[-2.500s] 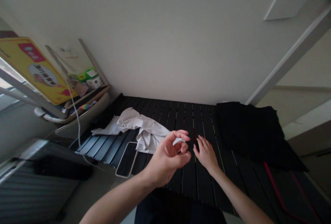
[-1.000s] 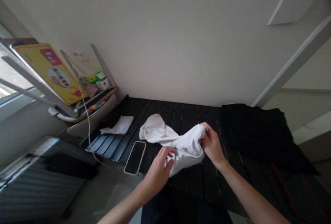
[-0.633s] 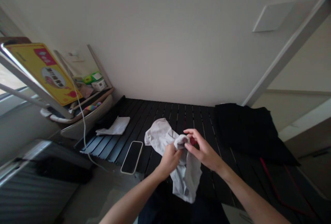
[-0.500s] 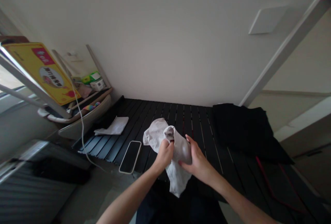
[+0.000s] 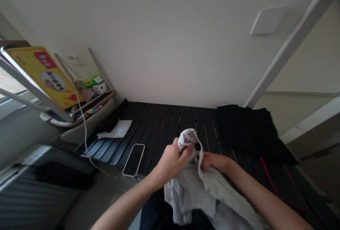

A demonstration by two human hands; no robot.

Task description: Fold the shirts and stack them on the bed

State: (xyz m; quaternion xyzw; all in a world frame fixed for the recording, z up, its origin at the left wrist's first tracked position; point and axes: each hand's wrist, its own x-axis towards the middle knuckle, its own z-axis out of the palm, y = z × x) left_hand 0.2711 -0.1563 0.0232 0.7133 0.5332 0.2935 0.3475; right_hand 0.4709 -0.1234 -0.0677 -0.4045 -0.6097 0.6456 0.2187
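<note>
A pale grey shirt hangs over my lap, its collar end raised and a small black label showing inside. My left hand is closed on the collar's left side, thumb inside the opening. On the other side, my right hand has its fingers curled at the collar's edge, the fingertips partly hidden by cloth. The lower part of the shirt spreads loosely down to the bottom of the view and along my right forearm.
A phone and folded white paper lie on the black slatted table. Black cloth is at the right. A yellow box stands in a rack at the left, with a white cable hanging down.
The bunched shirt has opened out and its loose part now falls right and down. My left hand has shifted right to the collar; my right hand has moved from the bundle's side to the collar edge.
</note>
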